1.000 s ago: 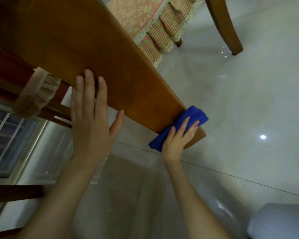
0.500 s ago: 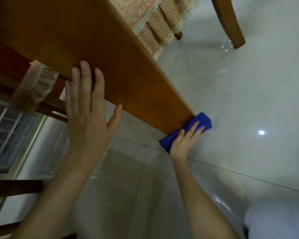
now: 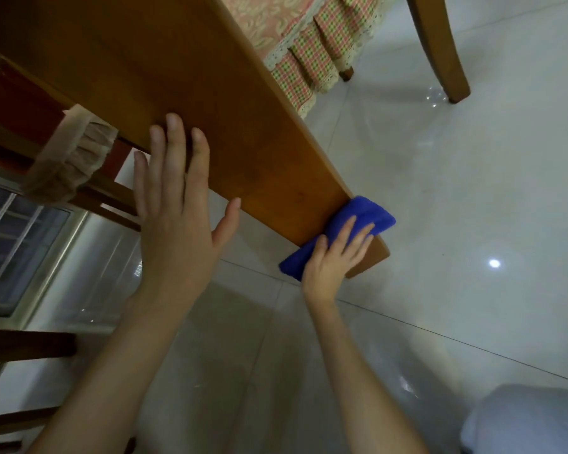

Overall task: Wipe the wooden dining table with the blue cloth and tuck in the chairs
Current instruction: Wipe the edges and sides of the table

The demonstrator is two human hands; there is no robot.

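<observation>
So the blue cloth (image 3: 373, 213) is sitting right on the near corner of the wooden counter (image 3: 177, 60), hanging a bit over the edge. The right grip (image 3: 333, 257) is flat on top of it, fingers spread and pressing down, not pinching anything. The left grip (image 3: 177, 208) lies flat on the counter's edge further along, fingers straight and mostly together, thumb out. A chair with a checked frilly cushion (image 3: 309, 50) is tucked just past the far side, on a shiny tiled floor (image 3: 473, 191).
</observation>
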